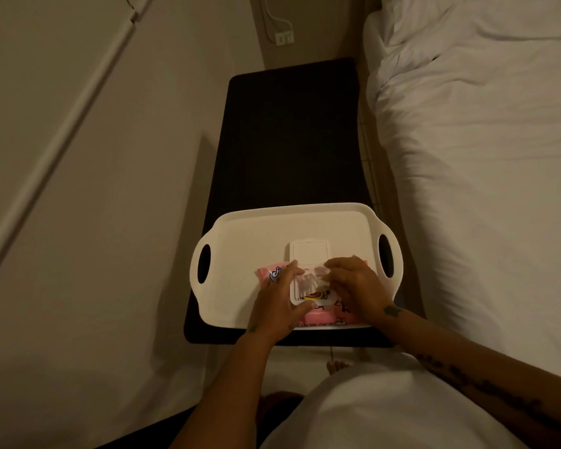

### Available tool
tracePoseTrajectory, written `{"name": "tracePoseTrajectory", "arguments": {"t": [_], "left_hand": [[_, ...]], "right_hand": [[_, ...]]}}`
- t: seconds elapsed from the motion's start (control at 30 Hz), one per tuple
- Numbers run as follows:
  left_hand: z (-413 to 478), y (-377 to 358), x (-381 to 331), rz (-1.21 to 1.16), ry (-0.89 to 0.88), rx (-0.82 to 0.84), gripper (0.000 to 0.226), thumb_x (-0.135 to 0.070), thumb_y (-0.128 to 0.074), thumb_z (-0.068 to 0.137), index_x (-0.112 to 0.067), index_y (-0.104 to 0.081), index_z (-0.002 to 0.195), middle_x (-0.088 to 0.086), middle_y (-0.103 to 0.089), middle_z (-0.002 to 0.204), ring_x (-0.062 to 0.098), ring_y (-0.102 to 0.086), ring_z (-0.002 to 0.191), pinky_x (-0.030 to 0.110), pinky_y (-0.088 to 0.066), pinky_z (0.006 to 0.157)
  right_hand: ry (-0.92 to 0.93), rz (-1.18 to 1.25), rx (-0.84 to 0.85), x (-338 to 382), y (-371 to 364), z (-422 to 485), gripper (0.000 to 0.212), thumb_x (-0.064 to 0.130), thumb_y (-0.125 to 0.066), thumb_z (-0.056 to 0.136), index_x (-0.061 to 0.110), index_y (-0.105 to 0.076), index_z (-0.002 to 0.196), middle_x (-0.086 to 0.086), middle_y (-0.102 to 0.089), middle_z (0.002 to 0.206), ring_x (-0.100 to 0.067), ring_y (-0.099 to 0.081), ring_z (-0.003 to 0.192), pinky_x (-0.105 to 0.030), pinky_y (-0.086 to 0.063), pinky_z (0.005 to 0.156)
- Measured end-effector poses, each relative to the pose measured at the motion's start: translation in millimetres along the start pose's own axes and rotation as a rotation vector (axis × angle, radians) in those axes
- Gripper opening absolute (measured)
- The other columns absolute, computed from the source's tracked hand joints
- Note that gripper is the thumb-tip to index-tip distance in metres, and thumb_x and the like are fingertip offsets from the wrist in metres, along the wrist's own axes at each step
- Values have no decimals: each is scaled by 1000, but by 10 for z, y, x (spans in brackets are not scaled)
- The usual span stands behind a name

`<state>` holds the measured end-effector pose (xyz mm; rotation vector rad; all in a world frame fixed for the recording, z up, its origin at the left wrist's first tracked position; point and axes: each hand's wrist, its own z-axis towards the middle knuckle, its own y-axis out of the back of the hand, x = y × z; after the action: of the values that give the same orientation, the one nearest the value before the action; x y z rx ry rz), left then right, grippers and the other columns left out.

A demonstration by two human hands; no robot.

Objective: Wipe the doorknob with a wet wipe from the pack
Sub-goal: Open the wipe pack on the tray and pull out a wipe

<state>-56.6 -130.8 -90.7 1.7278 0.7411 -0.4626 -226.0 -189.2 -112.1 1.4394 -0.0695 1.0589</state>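
Hands meet over a pink wet-wipe pack [308, 306] lying on a white two-handled tray [240, 241], which sits at the near end of a dark bench [292, 134] between a pale wall and a bed with white bedding [483, 157]. The pack lies toward the tray's near edge, just right of its middle, with its white flip lid [309, 251] thrown open and hinged back toward the tray's far edge. The left hand [280, 298] presses down on the pack's left part, fingers spread and curled over the dispenser frame; the right hand [358, 286] has its fingers [332, 265] drawn together at the opening, apparently pinching a bit of pale wipe [319, 271], though the low light keeps me from being sure the grip is closed on it. To do this step well, I judge the left hand should keep the pack pinned flat while the right draws one sheet straight up and away, slowly, so that a second sheet does not trail out. The pack's long axis seems to run left to right across the tray, parallel to the near edge, with its opening facing up. No doorknob is in view.
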Motion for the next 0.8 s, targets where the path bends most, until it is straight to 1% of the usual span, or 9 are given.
{"name": "tracePoseTrajectory", "arguments": {"t": [0.17,0.33,0.4,0.5,0.57,0.6,0.67,0.7,0.8], "left_hand": [[-1,4,-5,61,-38,5,59,-29,-70,78,-24,-42,129,-2,-35,147,22,-34,130,35,-36,104],[-3,10,-7,101,-31,23,57,-29,-67,80,-26,-41,131,-7,-25,152,20,-23,137,33,-27,109],[-6,28,-38,82,-15,28,62,-29,-68,79,-27,-38,133,-6,-28,151,20,-26,136,33,-28,108],[1,65,-130,-4,-26,3,67,-32,-72,75,-29,-39,132,-2,-38,146,20,-38,129,36,-37,105],[16,97,-217,-77,-25,-23,63,-37,-71,75,-29,-42,130,-1,-46,140,19,-46,122,40,-45,100],[25,117,-264,-131,-10,-27,58,-39,-69,76,-28,-45,128,1,-51,135,18,-50,117,41,-49,96],[41,155,-335,-245,14,-15,47,-37,-63,82,-24,-49,125,5,-57,125,16,-56,108,40,-52,91],[50,166,-351,-300,24,-8,41,-35,-60,85,-23,-51,122,6,-59,123,14,-57,105,38,-52,91],[53,183,-358,-513,71,-2,25,-29,-57,88,-29,-53,113,6,-60,117,16,-60,103,32,-52,90]], "right_hand": [[-73,101,-108,-76,189,-57,14,0,-60,73,-2,-68,84,-22,-69,91,-36,-65,84,-38,-48,79],[-185,170,-307,-177,392,-51,20,-15,-66,71,-2,-68,86,-21,-70,87,-24,-62,82,-40,-49,80],[-189,174,-324,-170,411,-61,20,-14,-66,71,-1,-68,86,-19,-70,86,-20,-61,80,-34,-49,79],[-178,202,-328,-99,393,-56,18,-13,-66,73,-1,-68,86,-17,-70,85,-18,-61,79,-16,-46,76],[-164,238,-332,-49,372,-29,16,-10,-66,73,0,-68,86,-14,-70,84,-15,-61,78,-5,-45,77],[-154,255,-330,-28,361,-11,13,-6,-65,74,0,-68,85,-13,-69,83,-14,-61,78,-4,-45,76],[-145,289,-323,6,340,22,12,2,-61,75,0,-68,85,-14,-69,82,-17,-62,77,-10,-48,75],[-147,307,-321,18,325,34,13,4,-60,75,0,-68,85,-15,-69,82,-20,-62,76,-18,-50,73],[-171,347,-305,47,273,60,9,5,-63,78,0,-68,83,-12,-69,82,-19,-62,75,-31,-52,70]]}}
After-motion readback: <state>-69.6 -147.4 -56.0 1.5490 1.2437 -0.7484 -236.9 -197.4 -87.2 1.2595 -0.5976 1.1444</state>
